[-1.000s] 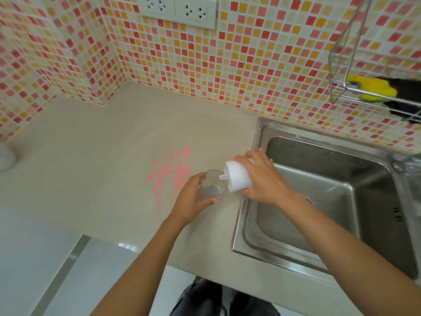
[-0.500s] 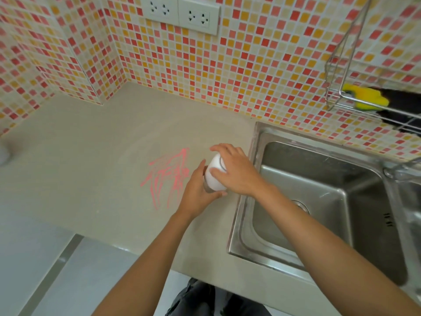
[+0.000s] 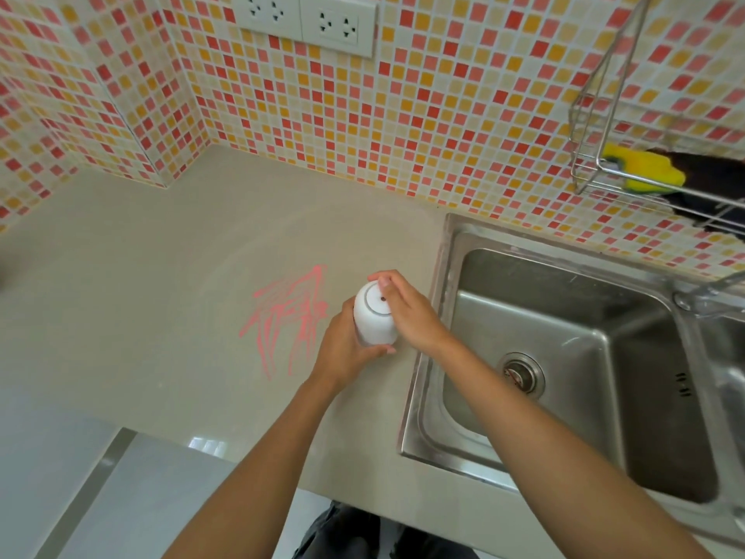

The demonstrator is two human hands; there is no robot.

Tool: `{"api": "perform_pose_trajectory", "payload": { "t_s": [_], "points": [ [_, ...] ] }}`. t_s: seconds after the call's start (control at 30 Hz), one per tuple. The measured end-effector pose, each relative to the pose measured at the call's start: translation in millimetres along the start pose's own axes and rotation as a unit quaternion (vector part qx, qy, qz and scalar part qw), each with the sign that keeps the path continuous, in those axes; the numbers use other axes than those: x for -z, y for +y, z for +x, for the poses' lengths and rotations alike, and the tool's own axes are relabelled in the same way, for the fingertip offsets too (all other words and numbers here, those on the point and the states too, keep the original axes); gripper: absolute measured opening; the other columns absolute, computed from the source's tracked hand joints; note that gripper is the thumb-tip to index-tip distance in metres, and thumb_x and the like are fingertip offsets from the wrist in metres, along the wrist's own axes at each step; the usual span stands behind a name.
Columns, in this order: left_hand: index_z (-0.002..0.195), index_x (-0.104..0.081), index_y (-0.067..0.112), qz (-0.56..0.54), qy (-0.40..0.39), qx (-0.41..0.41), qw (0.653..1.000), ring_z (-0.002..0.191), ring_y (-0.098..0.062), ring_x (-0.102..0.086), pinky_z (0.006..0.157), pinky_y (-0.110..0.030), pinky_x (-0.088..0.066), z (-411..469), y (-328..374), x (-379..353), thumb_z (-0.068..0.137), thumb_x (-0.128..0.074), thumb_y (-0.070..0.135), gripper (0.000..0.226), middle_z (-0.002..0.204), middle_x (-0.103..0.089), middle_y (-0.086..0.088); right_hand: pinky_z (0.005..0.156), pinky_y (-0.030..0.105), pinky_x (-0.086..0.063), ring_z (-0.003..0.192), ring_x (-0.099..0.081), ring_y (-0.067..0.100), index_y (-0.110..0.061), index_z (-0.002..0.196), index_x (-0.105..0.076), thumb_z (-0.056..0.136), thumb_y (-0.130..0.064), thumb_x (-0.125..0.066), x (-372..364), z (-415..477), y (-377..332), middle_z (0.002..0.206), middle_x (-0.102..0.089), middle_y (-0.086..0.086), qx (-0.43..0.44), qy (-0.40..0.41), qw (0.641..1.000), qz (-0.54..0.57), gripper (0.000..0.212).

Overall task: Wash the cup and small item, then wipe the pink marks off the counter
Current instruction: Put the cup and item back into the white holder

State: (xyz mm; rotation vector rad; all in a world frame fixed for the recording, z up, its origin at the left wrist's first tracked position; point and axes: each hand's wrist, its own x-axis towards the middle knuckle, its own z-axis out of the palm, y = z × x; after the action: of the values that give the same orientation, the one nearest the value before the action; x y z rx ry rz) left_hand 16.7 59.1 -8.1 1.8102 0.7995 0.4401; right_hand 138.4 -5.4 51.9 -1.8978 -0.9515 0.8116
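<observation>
A white bottle stands upside down just left of the sink, its ringed base facing up at me. My right hand grips it from the right, fingers over the base. Below it, my left hand is wrapped around the small glass cup; the bottle and my fingers hide the cup. Pink scribbled marks lie on the beige counter, just left of my left hand.
A steel sink with a round drain fills the right side. Above it a wire rack on the tiled wall holds a yellow sponge and something dark. Two wall sockets sit above the counter.
The bottle went from lying sideways with its nozzle at the cup's rim to fully upside down over the cup. Both hands closed in together, and the cup is now covered.
</observation>
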Motion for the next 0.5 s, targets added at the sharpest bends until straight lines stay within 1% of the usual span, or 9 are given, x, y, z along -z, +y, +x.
{"api": "perform_pose_trajectory", "payload": {
  "t_s": [0.07,0.13,0.17,0.27,0.3,0.37,0.47,0.5],
  "points": [
    [0.135,-0.036,0.027,0.002,-0.004,0.006,1.000,0.108,-0.010,-0.057,0.083,-0.016,-0.046,0.2,-5.9,-2.1,0.058,-0.089,0.037,0.094,0.125,-0.057,0.010,0.066,0.003,-0.041,0.096,-0.056,0.005,-0.030,0.116,-0.057,0.103,-0.038,-0.031,-4.5,-0.2,5.3,0.108,-0.061,-0.004,0.005,0.008,1.000,0.000,0.030],
    [0.133,-0.036,0.030,0.000,-0.003,0.009,1.000,0.109,-0.009,-0.057,0.084,-0.018,-0.046,0.3,-9.8,-4.4,0.059,-0.090,0.035,0.091,0.125,-0.056,0.011,0.066,0.005,-0.041,0.096,-0.056,0.004,-0.030,0.116,-0.057,0.103,-0.038,-0.031,-8.5,0.6,10.5,0.110,-0.061,-0.005,0.007,0.021,1.000,0.008,0.030],
    [0.132,-0.036,0.031,0.000,-0.001,0.011,1.000,0.109,-0.009,-0.056,0.085,-0.019,-0.046,0.4,-11.6,-5.3,0.059,-0.089,0.034,0.091,0.124,-0.056,0.011,0.068,0.007,-0.042,0.097,-0.056,0.004,-0.030,0.116,-0.057,0.103,-0.038,-0.030,-10.1,1.3,12.4,0.111,-0.061,-0.006,0.009,0.028,1.000,0.010,0.031],
    [0.133,-0.035,0.032,0.002,0.000,0.015,1.000,0.108,-0.010,-0.057,0.085,-0.020,-0.047,0.6,-15.0,-7.2,0.060,-0.089,0.034,0.090,0.125,-0.056,0.010,0.081,0.018,-0.040,0.097,-0.056,0.004,-0.030,0.116,-0.057,0.103,-0.037,-0.029,-13.8,4.7,17.4,0.112,-0.061,-0.007,0.017,0.038,0.999,0.003,0.031],
    [0.133,-0.035,0.032,-0.001,-0.001,0.015,1.000,0.108,-0.010,-0.057,0.084,-0.020,-0.048,0.3,-15.8,-7.4,0.061,-0.089,0.034,0.090,0.125,-0.056,0.010,0.083,0.019,-0.040,0.096,-0.056,0.003,-0.030,0.116,-0.057,0.103,-0.036,-0.029,-15.2,5.4,18.6,0.112,-0.062,-0.007,0.018,0.040,0.999,0.002,0.031],
    [0.133,-0.035,0.031,-0.001,0.001,0.015,1.000,0.107,-0.009,-0.057,0.082,-0.016,-0.046,0.5,-15.0,-6.3,0.061,-0.089,0.033,0.090,0.124,-0.056,0.011,0.082,0.019,-0.040,0.096,-0.056,0.002,-0.030,0.115,-0.058,0.104,-0.034,-0.029,-16.3,6.6,19.6,0.112,-0.062,-0.007,0.023,0.045,0.999,0.006,0.031],
    [0.135,-0.035,0.028,0.006,-0.003,0.017,1.000,0.106,-0.007,-0.056,0.078,-0.008,-0.042,3.0,-14.9,-5.8,0.062,-0.089,0.031,0.090,0.124,-0.055,0.011,0.076,0.014,-0.041,0.099,-0.056,0.005,-0.030,0.116,-0.058,0.104,-0.034,-0.027,-17.1,7.8,20.6,0.114,-0.061,-0.006,0.022,0.050,0.998,0.012,0.033],
    [0.136,-0.035,0.026,0.008,-0.003,0.016,1.000,0.107,-0.007,-0.055,0.078,-0.007,-0.042,2.8,-14.7,-5.8,0.062,-0.089,0.031,0.091,0.124,-0.055,0.011,0.078,0.016,-0.040,0.099,-0.056,0.006,-0.029,0.117,-0.058,0.104,-0.034,-0.027,-17.3,7.7,20.5,0.114,-0.061,-0.005,0.022,0.051,0.998,0.012,0.033]
  ]
}}
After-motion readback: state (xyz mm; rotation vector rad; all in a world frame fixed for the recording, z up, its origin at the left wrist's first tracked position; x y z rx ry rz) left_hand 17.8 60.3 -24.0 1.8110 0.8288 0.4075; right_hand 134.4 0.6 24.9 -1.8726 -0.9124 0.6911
